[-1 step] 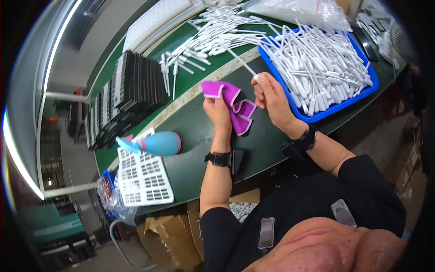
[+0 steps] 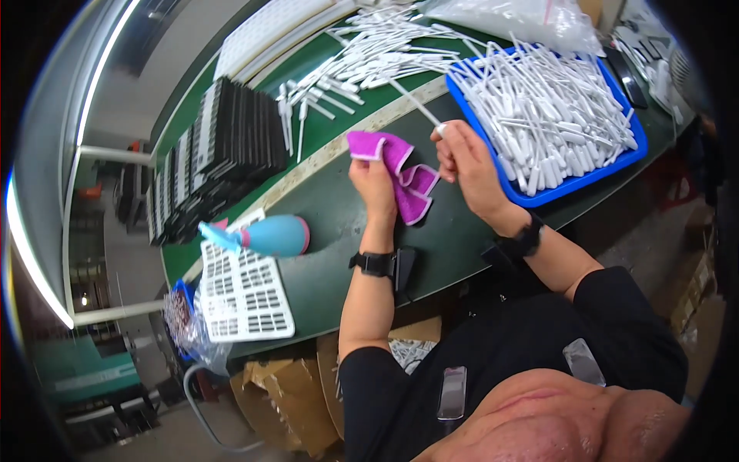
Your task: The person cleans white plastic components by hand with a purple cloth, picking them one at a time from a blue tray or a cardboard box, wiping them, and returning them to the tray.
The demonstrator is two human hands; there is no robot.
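My left hand (image 2: pixel 373 189) is closed on a bunched purple cloth (image 2: pixel 416 202) with pale edging, which hangs toward the right above the dark green table. My right hand (image 2: pixel 471 168) pinches one white plastic stick (image 2: pixel 414 98) near its lower end. The stick slants up and left, away from the cloth, and its gripped end is partly hidden by my fingers. Just right of that hand, a blue tray (image 2: pixel 556 197) holds a heaped pile of similar white sticks (image 2: pixel 554 115) with thicker ends.
More loose white sticks (image 2: pixel 385 54) lie across the far side of the table. At left are stacked black trays (image 2: pixel 239 135), a light-blue spray bottle (image 2: pixel 277 236) and a white slotted panel (image 2: pixel 248 304). A clear plastic bag (image 2: pixel 523 23) lies behind the tray; cardboard boxes (image 2: pixel 292 400) stand below.
The whole view has shifted slightly. Both hands keep the same hold on the cloth and the stick.
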